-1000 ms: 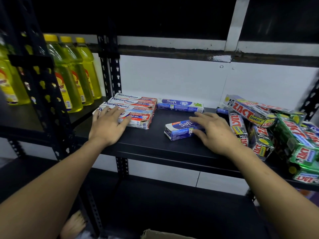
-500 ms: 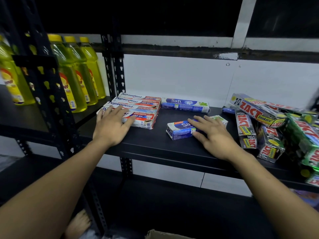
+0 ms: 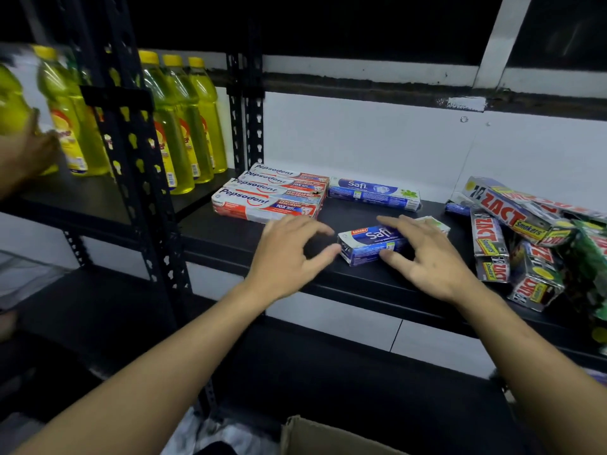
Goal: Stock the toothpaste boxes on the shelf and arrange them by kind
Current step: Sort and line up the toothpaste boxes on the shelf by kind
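Where the left hand [image 3: 285, 257] lay flat on the Pepsodent boxes [image 3: 267, 194] a second ago, the head view now shows it lifted off them and brought across to the loose Safi box [image 3: 372, 245], fingers spread, thumb just at the box's near-left end; whether it touches I cannot tell. That stack sits squared at the left of the black shelf [image 3: 249, 244], so I judge that kind settled. Meanwhile the right hand [image 3: 430, 257] stays on the loose box, fingers arched over its top and thumb against its front face, a loose grasp rather than a clenched one. Between the two hands the box lies at an angle near the shelf's front edge, well apart from the second Safi box [image 3: 374, 193], which rests at the back just beside the Pepsodent stack. Both hands closing on one box suggests the step in hand is straightening it and joining it to its partner. Off to the right, the Zact boxes [image 3: 512, 231] lie jumbled, some leaning on others, still to be sorted. Beyond the rack post [image 3: 138, 165], yellow bottles [image 3: 177, 126] stand on the neighbouring shelf
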`<action>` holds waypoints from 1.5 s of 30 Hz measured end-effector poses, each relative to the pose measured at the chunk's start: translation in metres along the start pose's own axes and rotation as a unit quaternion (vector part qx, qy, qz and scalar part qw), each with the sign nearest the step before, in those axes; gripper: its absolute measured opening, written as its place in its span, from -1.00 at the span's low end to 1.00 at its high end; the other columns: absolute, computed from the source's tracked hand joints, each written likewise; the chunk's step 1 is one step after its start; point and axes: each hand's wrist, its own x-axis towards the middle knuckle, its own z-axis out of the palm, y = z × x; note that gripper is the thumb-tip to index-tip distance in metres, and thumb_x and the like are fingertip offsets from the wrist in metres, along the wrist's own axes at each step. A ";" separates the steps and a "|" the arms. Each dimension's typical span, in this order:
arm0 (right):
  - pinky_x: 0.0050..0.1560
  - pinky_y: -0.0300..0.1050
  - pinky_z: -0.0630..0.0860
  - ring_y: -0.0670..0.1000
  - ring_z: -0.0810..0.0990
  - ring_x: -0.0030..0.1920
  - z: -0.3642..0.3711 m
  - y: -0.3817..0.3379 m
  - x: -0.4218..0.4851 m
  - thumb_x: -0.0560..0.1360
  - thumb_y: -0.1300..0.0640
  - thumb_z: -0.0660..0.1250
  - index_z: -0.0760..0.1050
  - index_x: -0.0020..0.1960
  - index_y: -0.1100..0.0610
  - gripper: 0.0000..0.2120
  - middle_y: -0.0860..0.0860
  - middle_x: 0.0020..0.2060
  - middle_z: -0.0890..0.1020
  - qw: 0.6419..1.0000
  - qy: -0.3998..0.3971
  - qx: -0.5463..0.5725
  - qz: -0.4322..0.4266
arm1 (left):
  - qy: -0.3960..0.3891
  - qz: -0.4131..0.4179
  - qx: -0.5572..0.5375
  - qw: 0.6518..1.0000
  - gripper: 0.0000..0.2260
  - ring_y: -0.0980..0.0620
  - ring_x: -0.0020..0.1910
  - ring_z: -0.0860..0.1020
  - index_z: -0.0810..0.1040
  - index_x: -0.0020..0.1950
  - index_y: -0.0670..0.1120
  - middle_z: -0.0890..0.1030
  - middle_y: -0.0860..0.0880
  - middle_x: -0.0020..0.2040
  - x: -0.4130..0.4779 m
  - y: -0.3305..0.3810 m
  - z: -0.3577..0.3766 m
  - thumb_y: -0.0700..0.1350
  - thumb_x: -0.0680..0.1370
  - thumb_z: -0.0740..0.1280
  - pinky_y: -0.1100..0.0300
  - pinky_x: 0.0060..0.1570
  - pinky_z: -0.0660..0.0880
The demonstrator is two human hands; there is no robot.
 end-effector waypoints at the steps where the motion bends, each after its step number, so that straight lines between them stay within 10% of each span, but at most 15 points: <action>1: 0.51 0.16 0.09 0.04 0.25 0.50 0.000 0.001 0.000 0.54 -0.12 0.29 0.34 0.46 -0.15 -0.51 -0.02 0.44 0.42 1.000 -0.001 -0.001 0.000 | -0.029 -0.025 -0.028 0.999 -0.68 0.22 0.05 0.54 0.62 0.13 0.12 0.64 0.22 0.01 -0.001 0.005 0.003 0.27 0.51 0.36 -0.02 0.20 0.39; 28: 0.52 0.16 0.12 0.00 0.24 0.51 0.005 0.007 0.004 0.54 -0.10 0.31 0.39 0.44 -0.13 -0.52 -0.12 0.45 0.41 1.000 0.000 0.005 -0.005 | -0.092 -0.180 -0.116 0.972 -0.55 0.12 0.08 0.56 0.67 0.13 0.04 0.66 0.11 0.07 0.008 0.016 0.010 0.31 0.40 0.45 -0.09 0.22 0.47; 45: 0.50 0.08 0.16 0.00 0.28 0.49 0.007 0.006 0.003 0.54 -0.13 0.31 0.41 0.42 -0.13 -0.55 -0.13 0.42 0.44 1.000 0.014 0.000 -0.001 | -0.004 -0.099 -0.042 0.994 -0.67 0.12 0.17 0.49 0.69 0.15 0.12 0.65 0.16 0.14 -0.007 0.018 0.023 0.26 0.51 0.36 0.01 0.15 0.33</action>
